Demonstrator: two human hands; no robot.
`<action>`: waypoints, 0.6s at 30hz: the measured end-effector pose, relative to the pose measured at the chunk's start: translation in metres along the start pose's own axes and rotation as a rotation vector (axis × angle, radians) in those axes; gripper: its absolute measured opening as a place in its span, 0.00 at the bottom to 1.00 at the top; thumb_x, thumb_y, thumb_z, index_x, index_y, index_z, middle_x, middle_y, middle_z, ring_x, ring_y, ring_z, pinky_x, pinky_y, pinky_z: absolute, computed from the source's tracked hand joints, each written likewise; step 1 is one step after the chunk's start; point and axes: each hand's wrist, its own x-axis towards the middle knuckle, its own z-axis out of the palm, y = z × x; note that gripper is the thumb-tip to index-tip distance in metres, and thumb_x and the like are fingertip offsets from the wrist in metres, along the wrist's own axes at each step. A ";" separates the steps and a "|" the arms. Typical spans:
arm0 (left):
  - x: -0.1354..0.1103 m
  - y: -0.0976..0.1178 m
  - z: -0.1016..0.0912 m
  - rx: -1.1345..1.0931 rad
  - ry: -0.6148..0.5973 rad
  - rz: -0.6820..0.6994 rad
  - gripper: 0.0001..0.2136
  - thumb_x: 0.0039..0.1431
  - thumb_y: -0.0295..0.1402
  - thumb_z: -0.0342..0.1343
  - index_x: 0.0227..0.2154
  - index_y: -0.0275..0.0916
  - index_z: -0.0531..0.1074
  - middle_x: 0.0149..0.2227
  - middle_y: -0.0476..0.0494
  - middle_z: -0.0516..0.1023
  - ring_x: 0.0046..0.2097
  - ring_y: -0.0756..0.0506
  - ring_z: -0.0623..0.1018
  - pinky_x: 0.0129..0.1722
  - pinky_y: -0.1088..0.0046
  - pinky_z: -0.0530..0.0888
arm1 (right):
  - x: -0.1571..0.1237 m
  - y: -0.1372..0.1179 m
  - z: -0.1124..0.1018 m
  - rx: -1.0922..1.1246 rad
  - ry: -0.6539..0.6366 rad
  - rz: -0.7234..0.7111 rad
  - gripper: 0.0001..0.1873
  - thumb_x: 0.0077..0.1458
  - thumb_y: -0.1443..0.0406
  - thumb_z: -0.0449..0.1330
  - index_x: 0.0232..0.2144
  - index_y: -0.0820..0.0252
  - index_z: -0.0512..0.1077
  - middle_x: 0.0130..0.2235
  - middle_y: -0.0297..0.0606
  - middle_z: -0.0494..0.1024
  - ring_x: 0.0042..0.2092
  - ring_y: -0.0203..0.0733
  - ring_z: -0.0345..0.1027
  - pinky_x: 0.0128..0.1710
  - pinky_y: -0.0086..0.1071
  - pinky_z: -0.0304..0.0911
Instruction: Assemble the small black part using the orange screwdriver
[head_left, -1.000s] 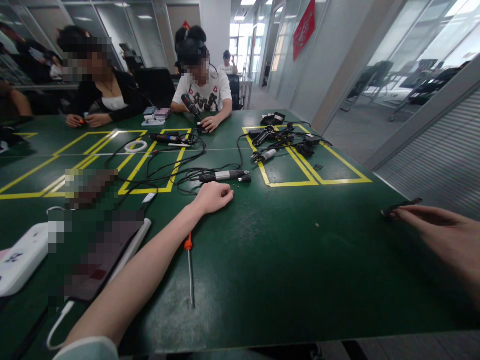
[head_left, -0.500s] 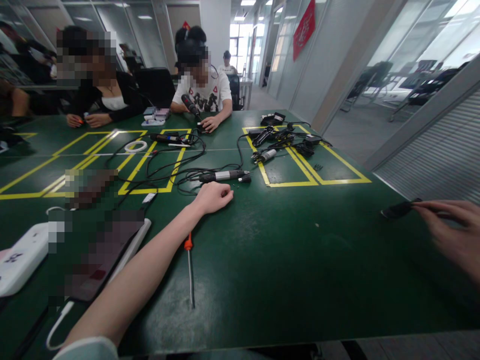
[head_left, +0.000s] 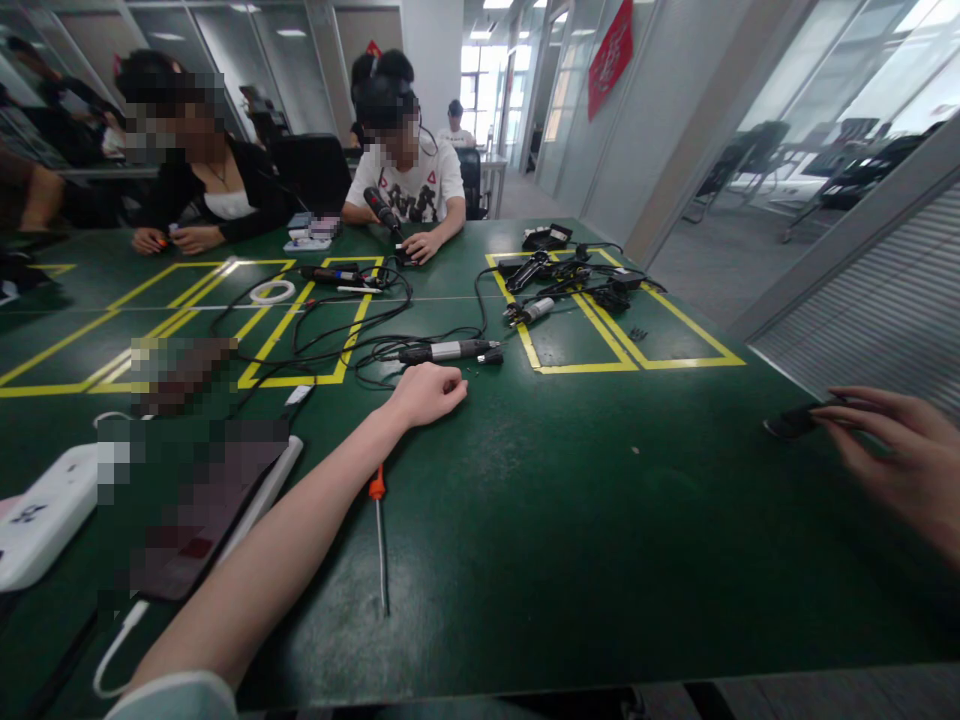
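Observation:
My left hand (head_left: pixel 430 394) rests on the green table in a loose fist, its palm turned away; whatever its fingers may hold is hidden. Just beyond it lies a black and grey electric screwdriver (head_left: pixel 448 351), beside a small black piece (head_left: pixel 491 357). Under my left forearm, a screwdriver with an orange handle (head_left: pixel 377 486) points its long shaft toward me. At the right edge, the fingertips of my right hand (head_left: pixel 892 440) are closed on a small black flat-ended object (head_left: pixel 791 422) at the tabletop; its exact kind is unclear.
Black cables and tools (head_left: pixel 555 268) fill yellow taped areas further off. A phone (head_left: pixel 217 510) and a white power strip (head_left: pixel 45 515) lie on the left. Across the table (head_left: pixel 600 560), a person (head_left: pixel 409 180) holds a power drill (head_left: pixel 381 208); another person (head_left: pixel 217 200) sits beside.
My right hand has shifted slightly to the left, still gripping the black object. My left hand stays where it was.

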 end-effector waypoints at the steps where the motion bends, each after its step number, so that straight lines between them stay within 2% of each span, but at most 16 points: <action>1: 0.000 0.000 0.000 0.001 0.000 0.001 0.17 0.64 0.39 0.49 0.22 0.40 0.74 0.24 0.45 0.77 0.28 0.46 0.73 0.29 0.70 0.58 | -0.001 0.001 -0.001 0.012 -0.040 0.038 0.16 0.61 0.56 0.52 0.35 0.57 0.78 0.46 0.49 0.82 0.37 0.52 0.80 0.23 0.37 0.70; 6: 0.000 0.000 0.000 0.004 -0.002 0.006 0.17 0.64 0.39 0.49 0.23 0.39 0.75 0.24 0.44 0.79 0.28 0.46 0.74 0.29 0.70 0.59 | 0.000 -0.001 -0.001 0.050 -0.159 0.148 0.14 0.56 0.57 0.54 0.33 0.53 0.78 0.48 0.45 0.81 0.38 0.52 0.78 0.24 0.37 0.69; 10: 0.001 0.000 0.000 0.011 -0.008 0.003 0.17 0.64 0.39 0.49 0.23 0.39 0.75 0.25 0.44 0.79 0.29 0.45 0.75 0.29 0.70 0.59 | 0.004 -0.002 -0.003 0.067 -0.186 0.076 0.14 0.56 0.57 0.54 0.33 0.53 0.78 0.48 0.47 0.81 0.40 0.52 0.78 0.23 0.35 0.67; 18: 0.001 0.000 0.000 0.017 -0.013 -0.009 0.17 0.64 0.38 0.50 0.22 0.40 0.74 0.25 0.44 0.79 0.29 0.44 0.75 0.29 0.70 0.58 | 0.003 0.005 -0.009 0.035 -0.183 0.020 0.17 0.58 0.56 0.51 0.34 0.55 0.78 0.49 0.48 0.83 0.32 0.49 0.77 0.16 0.34 0.62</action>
